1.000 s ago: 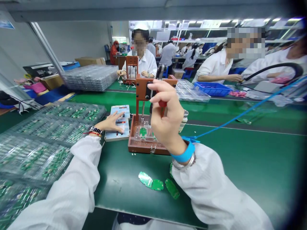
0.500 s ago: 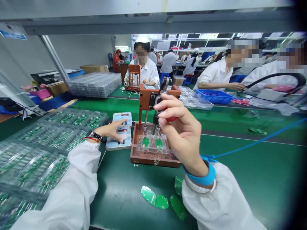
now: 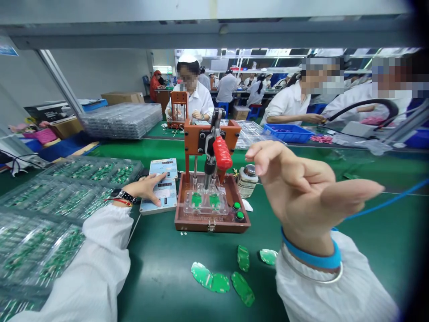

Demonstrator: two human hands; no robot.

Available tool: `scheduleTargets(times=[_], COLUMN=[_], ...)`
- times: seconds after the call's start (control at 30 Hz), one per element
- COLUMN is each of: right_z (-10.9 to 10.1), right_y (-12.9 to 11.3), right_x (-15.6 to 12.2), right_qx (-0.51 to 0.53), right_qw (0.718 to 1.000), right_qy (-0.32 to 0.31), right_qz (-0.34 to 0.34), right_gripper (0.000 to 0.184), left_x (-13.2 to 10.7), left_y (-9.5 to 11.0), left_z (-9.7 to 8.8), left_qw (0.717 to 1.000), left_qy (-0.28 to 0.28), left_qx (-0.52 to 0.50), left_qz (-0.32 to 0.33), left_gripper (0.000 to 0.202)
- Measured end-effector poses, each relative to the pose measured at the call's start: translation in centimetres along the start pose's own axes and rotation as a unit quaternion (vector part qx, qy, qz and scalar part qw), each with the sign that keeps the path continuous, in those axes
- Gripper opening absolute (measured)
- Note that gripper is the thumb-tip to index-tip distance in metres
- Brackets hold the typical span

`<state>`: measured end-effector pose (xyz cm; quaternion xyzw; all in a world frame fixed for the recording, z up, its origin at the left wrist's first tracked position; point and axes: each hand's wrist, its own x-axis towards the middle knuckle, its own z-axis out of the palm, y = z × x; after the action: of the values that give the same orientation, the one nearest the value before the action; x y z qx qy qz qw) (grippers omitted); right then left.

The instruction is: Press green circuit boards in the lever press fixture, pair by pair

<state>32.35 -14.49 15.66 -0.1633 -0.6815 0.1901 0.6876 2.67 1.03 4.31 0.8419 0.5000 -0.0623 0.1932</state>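
A brown press fixture (image 3: 211, 219) stands on the green table, with two green boards (image 3: 204, 200) clamped under a clear plate. Its red-handled lever (image 3: 221, 153) is pushed down. My right hand (image 3: 303, 192) hovers in the air to the right of the lever, fingers spread, holding nothing. My left hand (image 3: 145, 188) rests with a finger stretched out on a light-blue meter (image 3: 159, 199) left of the fixture. Several loose green boards (image 3: 221, 277) lie on the table in front of the fixture.
Clear trays of green boards (image 3: 60, 201) fill the left side. A small jar (image 3: 248, 179) stands right of the fixture. A blue cord (image 3: 385, 201) runs from my right wrist strap. Other people in white coats work at benches behind, beside a blue bin (image 3: 284, 133).
My right hand has let go of the red lever handle and moved right with its fingers spread. The left hand stays on the meter.
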Motion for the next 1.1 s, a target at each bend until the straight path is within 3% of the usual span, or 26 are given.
scheduleTargets(times=[0.23, 0.33, 0.43, 0.5, 0.57, 0.63, 0.7, 0.77, 0.87, 0.9, 0.97, 1.03, 1.1], right_z=[0.2, -0.3, -0.8, -0.9, -0.8, -0.6, -0.3, -0.1, -0.1, -0.1, -0.4, -0.8, -1.1], right_y=[0.0, -0.1, -0.6, -0.9, -1.3, -1.6, -2.0, -2.3, -2.4, -2.1, -1.4, -0.6, 0.1], right_x=[-0.6, -0.7, -0.9, -1.1, -1.2, -1.3, -1.6, -2.4, -5.4, -7.0, -10.8, -14.7, -17.8], right_qx=[-0.026, -0.047, -0.059, -0.065, -0.074, -0.083, -0.091, -0.101, -0.114, -0.117, -0.133, -0.178, -0.243], right_qw=[0.997, 0.997, 0.997, 0.997, 0.995, 0.992, 0.988, 0.990, 0.989, 0.979, 0.949, 0.914, 0.875], right_qy=[0.013, 0.028, 0.027, 0.029, 0.045, 0.068, 0.089, 0.067, -0.094, -0.162, -0.256, -0.304, -0.330], right_qz=[-0.068, -0.062, -0.041, -0.035, -0.044, -0.068, -0.084, -0.068, 0.007, 0.044, 0.127, 0.202, 0.257], right_gripper=[0.069, 0.072, 0.075, 0.075, 0.075, 0.073, 0.069, 0.067, 0.066, 0.067, 0.070, 0.073, 0.069], left_x=[-0.4, -0.5, -1.1, -2.5, -5.1, -8.5, -11.9, -14.3, -15.3, -15.1, -14.5, -14.1, -14.0], left_y=[0.1, -0.1, 0.2, 1.0, 2.8, 5.5, 9.0, 12.4, 15.9, 16.4, 16.9, 17.0, 17.3], left_z=[-0.2, -0.7, -1.8, -2.8, -4.0, -4.7, -4.3, -2.2, 3.7, 6.0, 10.2, 13.5, 15.7], left_qw=[0.999, 0.998, 0.997, 0.991, 0.968, 0.935, 0.915, 0.911, 0.934, 0.946, 0.957, 0.962, 0.964], left_qy=[0.012, 0.036, 0.075, 0.130, 0.223, 0.318, 0.386, 0.403, 0.285, 0.227, 0.179, 0.189, 0.217], left_qx=[-0.016, -0.038, -0.010, 0.041, 0.112, 0.143, 0.112, 0.062, -0.038, -0.062, -0.101, -0.118, -0.114], left_qz=[0.026, 0.039, 0.010, -0.009, -0.038, -0.059, -0.032, 0.065, 0.213, 0.222, 0.207, 0.158, 0.100], left_gripper=[0.119, 0.110, 0.105, 0.099, 0.089, 0.078, 0.058, 0.043, 0.025, 0.026, 0.030, 0.035, 0.040])
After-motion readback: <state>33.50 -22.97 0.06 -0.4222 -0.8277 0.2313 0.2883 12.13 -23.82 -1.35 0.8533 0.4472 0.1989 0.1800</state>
